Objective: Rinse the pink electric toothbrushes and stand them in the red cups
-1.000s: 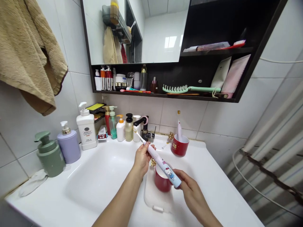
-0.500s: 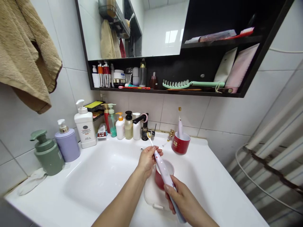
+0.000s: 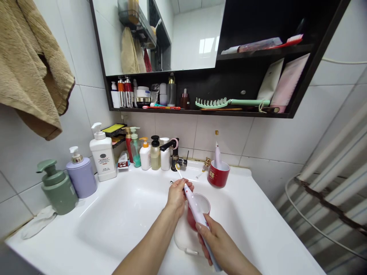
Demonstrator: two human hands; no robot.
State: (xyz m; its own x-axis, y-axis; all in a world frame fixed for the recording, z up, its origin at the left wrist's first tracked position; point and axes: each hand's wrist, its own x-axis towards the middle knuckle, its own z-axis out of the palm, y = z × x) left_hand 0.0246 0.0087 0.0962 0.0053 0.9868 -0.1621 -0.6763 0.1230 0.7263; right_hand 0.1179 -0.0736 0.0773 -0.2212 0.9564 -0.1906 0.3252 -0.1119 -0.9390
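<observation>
White sink (image 3: 120, 214) below tiled wall (image 3: 180, 128) — left hand (image 3: 177, 196), right hand (image 3: 216, 237) both grasping toothbrush (image 3: 195, 206).

The site is a bathroom, apparently in a home. Indicators are the glossy white washbasin (image 3: 120, 217) with its black lever faucet (image 3: 174, 158), the flat dark-framed wall mirror (image 3: 195, 42), pale glazed wall tiles (image 3: 182, 130), the tan terry towel (image 3: 34, 65) and the slim pale-lilac toothbrush (image 3: 195, 206).

Since one second ago, we find the toothbrush (image 3: 195, 206) rolled, its cartoon cat out of sight, the right hand (image 3: 217, 237) wrapped around its handle.
</observation>
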